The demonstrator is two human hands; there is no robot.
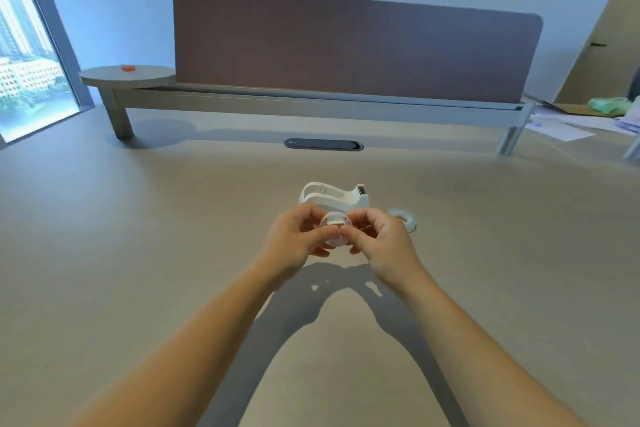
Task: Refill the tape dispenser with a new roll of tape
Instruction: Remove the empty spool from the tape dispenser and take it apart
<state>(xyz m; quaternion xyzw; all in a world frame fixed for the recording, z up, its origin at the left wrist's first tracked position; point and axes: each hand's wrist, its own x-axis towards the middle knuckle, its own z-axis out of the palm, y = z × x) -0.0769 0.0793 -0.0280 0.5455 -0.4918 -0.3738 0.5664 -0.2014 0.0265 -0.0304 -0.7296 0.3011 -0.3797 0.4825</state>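
A white tape dispenser (pixel 334 196) stands on the desk just beyond my hands, its cutter end to the right and its cradle showing no roll. Both hands hold a small white spool core (pixel 335 229) above the desk in front of it. My left hand (pixel 300 236) grips the core from the left and my right hand (pixel 380 240) pinches it from the right, thumbs meeting at its front. A clear roll of tape (pixel 404 217) lies flat on the desk to the right, partly hidden behind my right hand.
A raised shelf (pixel 311 102) with a brown divider panel (pixel 356 45) runs across the back of the beige desk (pixel 138 236). A dark cable slot (pixel 323 144) sits ahead of the dispenser. Papers (pixel 568 125) lie far right; a round side shelf holds a small red object (pixel 128 68).
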